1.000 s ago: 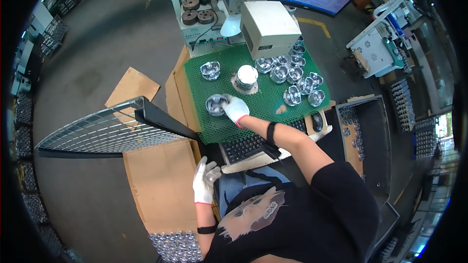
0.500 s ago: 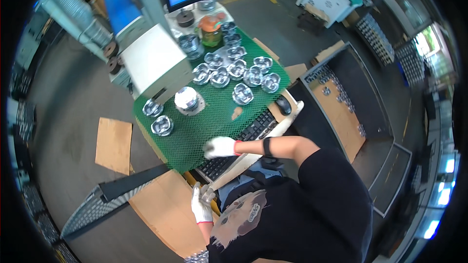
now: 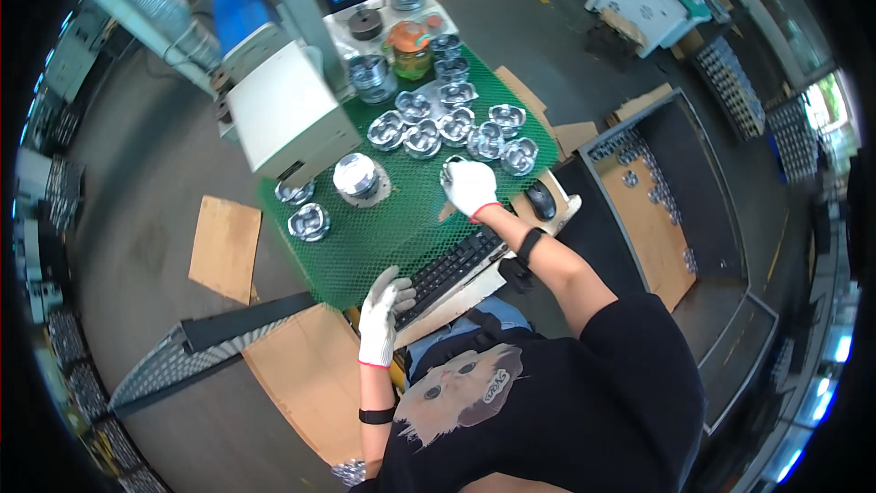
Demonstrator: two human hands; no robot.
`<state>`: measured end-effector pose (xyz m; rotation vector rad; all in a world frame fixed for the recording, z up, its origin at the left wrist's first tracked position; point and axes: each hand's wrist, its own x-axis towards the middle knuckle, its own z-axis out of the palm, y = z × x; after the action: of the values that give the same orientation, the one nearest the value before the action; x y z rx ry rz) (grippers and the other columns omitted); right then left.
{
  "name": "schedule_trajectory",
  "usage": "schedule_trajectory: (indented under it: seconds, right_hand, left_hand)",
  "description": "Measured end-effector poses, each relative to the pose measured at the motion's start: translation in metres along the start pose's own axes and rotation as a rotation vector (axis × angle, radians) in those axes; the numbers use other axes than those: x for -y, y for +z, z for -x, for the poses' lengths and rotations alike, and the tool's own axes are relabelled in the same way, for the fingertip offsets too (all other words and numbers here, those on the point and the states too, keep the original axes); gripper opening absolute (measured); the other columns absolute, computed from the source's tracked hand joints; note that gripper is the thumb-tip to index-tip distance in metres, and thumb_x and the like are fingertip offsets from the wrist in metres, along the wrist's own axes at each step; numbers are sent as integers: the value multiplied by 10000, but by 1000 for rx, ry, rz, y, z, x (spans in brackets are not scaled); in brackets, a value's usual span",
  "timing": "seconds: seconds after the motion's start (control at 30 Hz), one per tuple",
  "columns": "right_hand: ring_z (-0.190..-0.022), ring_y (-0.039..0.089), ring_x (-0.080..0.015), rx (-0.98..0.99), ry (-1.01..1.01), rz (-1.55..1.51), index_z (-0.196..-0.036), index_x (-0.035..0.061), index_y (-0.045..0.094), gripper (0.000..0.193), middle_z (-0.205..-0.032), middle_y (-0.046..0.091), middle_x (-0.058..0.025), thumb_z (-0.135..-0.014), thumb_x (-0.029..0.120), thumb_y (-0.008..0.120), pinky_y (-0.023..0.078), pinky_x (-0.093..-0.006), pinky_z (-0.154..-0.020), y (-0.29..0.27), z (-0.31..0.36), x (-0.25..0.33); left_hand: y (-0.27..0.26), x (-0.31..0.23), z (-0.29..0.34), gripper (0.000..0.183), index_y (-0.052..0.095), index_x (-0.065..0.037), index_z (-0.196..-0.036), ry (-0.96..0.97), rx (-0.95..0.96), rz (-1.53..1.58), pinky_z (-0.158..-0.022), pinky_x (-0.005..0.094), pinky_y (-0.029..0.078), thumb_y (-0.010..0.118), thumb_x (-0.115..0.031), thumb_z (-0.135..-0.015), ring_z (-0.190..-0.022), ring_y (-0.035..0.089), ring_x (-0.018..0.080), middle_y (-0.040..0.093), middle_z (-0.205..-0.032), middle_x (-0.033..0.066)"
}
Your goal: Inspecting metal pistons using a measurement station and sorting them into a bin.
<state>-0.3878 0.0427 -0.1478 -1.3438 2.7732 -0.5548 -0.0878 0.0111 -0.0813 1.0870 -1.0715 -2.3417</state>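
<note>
1 piston (image 3: 450, 163) lies clasped under the right hand (image 3: 471, 186), apart from the loose-fingered left hand (image 3: 380, 312).

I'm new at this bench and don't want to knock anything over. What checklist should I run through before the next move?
1. Gloves on: ok; the left hand and right hand both wear white ones.
2. Left hand free: ok; its fingers are spread beside the keyboard, with nothing visible in them.
3. Right hand's grip: cannot tell; the glove hides most of what is under it.
4. Round mount bare: not ok; a light-topped metal piston stands on it.
5. Mouse clear of the right hand: ok; a gap shows between them.
</note>
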Motion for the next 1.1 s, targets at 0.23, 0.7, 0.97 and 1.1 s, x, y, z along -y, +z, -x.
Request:
schedule_trajectory:
  seconds: [0.23, 0.7, 0.97, 1.1]
  right_hand:
    - [-672, 639, -176, 640, 408, -996, -1001, 44, 716, 310, -761, 678, -58, -779, 259, 736, 507, -323, -613, -12, 77, 37]
    - [-1080, 578, -260, 1316, 708, -2167, -1117, 96, 580, 213, -1176, 613, -116, -953, 231, 578, 449, -487, -973, -88, 117, 272]
    - [-985, 637, -183, 1014, -199, -1112, -1208, -14, 601, 508, -1063, 671, -109, -849, 327, 710, 496, -307, -892, -79, 72, 217]
    - [-1196, 520, -332, 872, -605, -724, -1423, 26, 371, 924, -1319, 497, -193, -693, 423, 775, 416, -403, -1021, -119, 68, 213]
  left_hand:
    - [-101, 55, 77, 527, 433, 30, -1366, -95, -436, 153, -610, 215, 498, 615, -123, -896, -779, 614, 137, 629, -1036, 129]
    - [-39, -33, 96, 602, 431, -28, -1344, 593, -418, 525, -810, 261, 499, 668, -14, -790, -939, 593, 130, 594, -1120, 70]
    - [-88, -36, 85, 668, 558, 19, -1159, 638, -646, -334, -853, 344, 512, 846, -101, -569, -924, 645, 226, 653, -1047, 128]
    - [-31, -39, 76, 706, 565, -10, -1146, 563, -663, -875, -838, 385, 516, 874, -238, -553, -931, 648, 297, 647, -1012, 155]
